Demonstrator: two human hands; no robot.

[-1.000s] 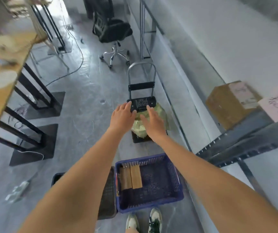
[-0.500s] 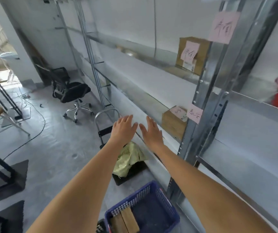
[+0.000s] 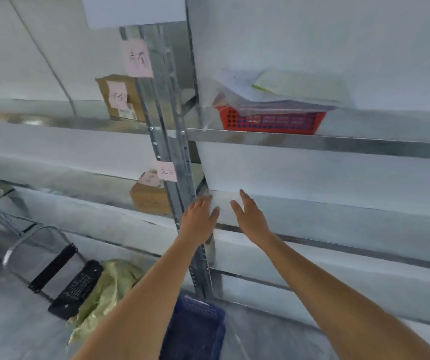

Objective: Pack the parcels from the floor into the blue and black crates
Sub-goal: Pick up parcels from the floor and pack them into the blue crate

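Head view: both my arms reach forward with nothing in them. My left hand has its fingers straight and loose in front of the rack post; my right hand is the same, fingers spread, over the front edge of a bare shelf. Neither grips anything.

The blue crate sits on the floor at the foot of the post, under my left forearm; only its near wall shows, so I cannot tell what it holds. The black crate is out of frame. A green bag lies on the floor just left of the blue crate, draped against the black plate of a hand trolley. It looks like the nearest parcel to pack, though the blur makes me unsure.

Up on the rack a red basket carries papers, and two boxes with pink notes stand left of the post. These are not floor parcels, and I judge they should stay.

My gaze is high and the frame is smeared. To do this step well I should look down, find the bag, take it with both hands from underneath, and lower it flat into the blue crate, clear of the post.
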